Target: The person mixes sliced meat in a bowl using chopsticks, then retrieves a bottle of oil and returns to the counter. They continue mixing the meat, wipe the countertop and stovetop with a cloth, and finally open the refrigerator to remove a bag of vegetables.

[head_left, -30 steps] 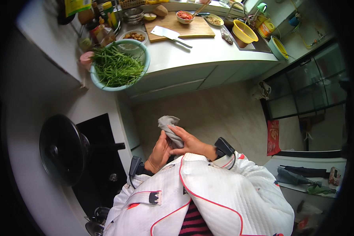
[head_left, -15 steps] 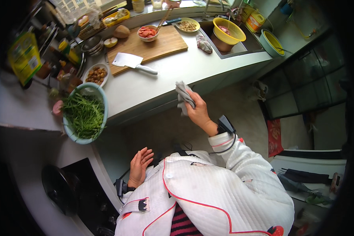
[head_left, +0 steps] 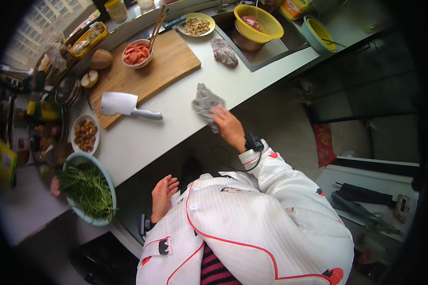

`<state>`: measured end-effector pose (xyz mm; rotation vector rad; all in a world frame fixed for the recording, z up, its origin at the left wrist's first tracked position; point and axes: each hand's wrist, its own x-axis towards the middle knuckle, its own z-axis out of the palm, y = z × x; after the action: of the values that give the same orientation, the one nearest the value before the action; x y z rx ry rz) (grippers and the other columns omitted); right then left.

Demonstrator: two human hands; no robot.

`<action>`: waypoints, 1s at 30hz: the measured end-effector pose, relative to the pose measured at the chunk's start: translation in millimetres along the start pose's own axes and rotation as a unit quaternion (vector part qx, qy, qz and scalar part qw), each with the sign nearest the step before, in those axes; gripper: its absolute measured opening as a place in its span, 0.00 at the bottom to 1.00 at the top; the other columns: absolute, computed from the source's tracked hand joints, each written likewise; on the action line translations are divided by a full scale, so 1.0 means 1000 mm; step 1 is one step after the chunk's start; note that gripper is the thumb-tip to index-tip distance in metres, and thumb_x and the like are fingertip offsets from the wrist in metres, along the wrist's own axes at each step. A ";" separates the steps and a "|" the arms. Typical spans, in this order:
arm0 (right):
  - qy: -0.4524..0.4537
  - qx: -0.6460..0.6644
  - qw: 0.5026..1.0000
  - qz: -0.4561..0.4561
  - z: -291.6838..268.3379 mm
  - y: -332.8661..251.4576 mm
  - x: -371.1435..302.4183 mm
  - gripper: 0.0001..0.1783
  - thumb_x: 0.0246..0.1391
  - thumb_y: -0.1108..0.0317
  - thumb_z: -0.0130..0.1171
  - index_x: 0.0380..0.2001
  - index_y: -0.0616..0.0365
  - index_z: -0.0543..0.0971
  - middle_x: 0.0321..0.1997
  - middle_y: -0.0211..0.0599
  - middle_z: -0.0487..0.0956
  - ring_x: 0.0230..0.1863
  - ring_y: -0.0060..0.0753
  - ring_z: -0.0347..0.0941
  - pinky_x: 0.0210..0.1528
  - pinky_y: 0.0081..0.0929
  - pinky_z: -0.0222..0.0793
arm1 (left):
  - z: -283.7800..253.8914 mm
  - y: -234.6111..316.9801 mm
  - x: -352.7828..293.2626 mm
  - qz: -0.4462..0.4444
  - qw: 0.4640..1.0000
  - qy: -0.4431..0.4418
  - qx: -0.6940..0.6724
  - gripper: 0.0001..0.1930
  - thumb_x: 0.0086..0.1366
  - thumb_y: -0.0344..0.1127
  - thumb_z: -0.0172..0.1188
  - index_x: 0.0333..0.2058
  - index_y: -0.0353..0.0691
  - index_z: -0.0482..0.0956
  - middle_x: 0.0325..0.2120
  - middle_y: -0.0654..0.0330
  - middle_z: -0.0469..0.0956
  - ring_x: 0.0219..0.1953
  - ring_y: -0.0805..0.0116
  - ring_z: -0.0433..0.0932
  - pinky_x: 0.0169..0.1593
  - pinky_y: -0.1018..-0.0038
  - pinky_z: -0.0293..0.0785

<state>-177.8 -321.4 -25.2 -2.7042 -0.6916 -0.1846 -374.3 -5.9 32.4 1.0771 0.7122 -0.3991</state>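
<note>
Grey cloth (head_left: pixel 207 99) is on the worktop (head_left: pixel 171 133), at its front edge, under your R hand (head_left: pixel 230 129); its fingers lie on it, can't tell if gripping. Your L hand (head_left: pixel 161 197) has fingers loosely open. Beyond: bowl (head_left: pixel 140 65) w/ red pieces (head_left: pixel 137 53), plate (head_left: pixel 212 23) w/ beige bits (head_left: pixel 195 27), yellow colander (head_left: pixel 271 31) w/ pinkish pcs (head_left: pixel 252 22), basin (head_left: pixel 110 183) w/ greens (head_left: pixel 85 190). Yellow pkt (head_left: pixel 2 159), far L: print too blurred.

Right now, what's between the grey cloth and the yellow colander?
In the head view: a strip of white countertop, then a crumpled patterned cloth, then the sink's edge, between the grey cloth and yellow colander.
</note>
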 end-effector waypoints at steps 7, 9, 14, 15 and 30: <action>0.022 -0.097 0.956 0.277 -0.050 0.163 0.020 0.24 0.50 0.79 0.54 0.52 0.61 0.78 0.56 0.54 0.78 0.62 0.59 0.70 0.65 0.45 0.65 | 0.026 0.055 0.065 -0.029 0.996 -0.070 0.035 0.21 0.77 0.44 0.51 0.57 0.34 0.74 0.48 0.54 0.81 0.48 0.67 0.81 0.52 0.74 0.77; 0.042 -0.105 0.933 0.343 -0.050 0.176 0.041 0.21 0.50 0.69 0.59 0.49 0.61 0.81 0.55 0.54 0.79 0.60 0.58 0.71 0.64 0.45 0.66 | 0.035 0.068 0.076 -0.017 0.992 -0.097 0.075 0.20 0.77 0.43 0.51 0.58 0.34 0.75 0.48 0.55 0.81 0.48 0.70 0.80 0.53 0.76 0.75; 0.061 -0.027 0.990 0.126 -0.027 0.083 0.045 0.21 0.47 0.68 0.66 0.47 0.58 0.81 0.57 0.47 0.78 0.62 0.59 0.68 0.66 0.45 0.65 | 0.074 0.101 0.114 0.057 0.964 -0.179 0.187 0.19 0.76 0.39 0.53 0.57 0.33 0.76 0.47 0.56 0.81 0.47 0.71 0.79 0.54 0.75 0.74; 0.011 0.017 0.995 0.098 -0.029 0.063 0.038 0.21 0.48 0.68 0.65 0.48 0.57 0.81 0.60 0.45 0.76 0.65 0.57 0.66 0.68 0.44 0.64 | 0.086 0.107 0.126 0.070 0.959 -0.187 0.200 0.18 0.76 0.39 0.53 0.56 0.32 0.76 0.46 0.56 0.82 0.46 0.70 0.80 0.53 0.75 0.74; 0.134 -0.051 0.952 0.271 -0.078 0.339 0.052 0.20 0.56 0.74 0.59 0.54 0.59 0.79 0.60 0.54 0.76 0.65 0.60 0.67 0.67 0.42 0.64 | 0.244 0.147 0.219 0.276 0.851 -0.141 0.425 0.18 0.67 0.34 0.62 0.55 0.37 0.77 0.46 0.51 0.81 0.41 0.62 0.84 0.39 0.71 0.79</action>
<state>29.8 -605.2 -41.7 -2.7723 0.1490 -0.4429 -46.4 -152.7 45.2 1.9423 -0.1081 -0.3613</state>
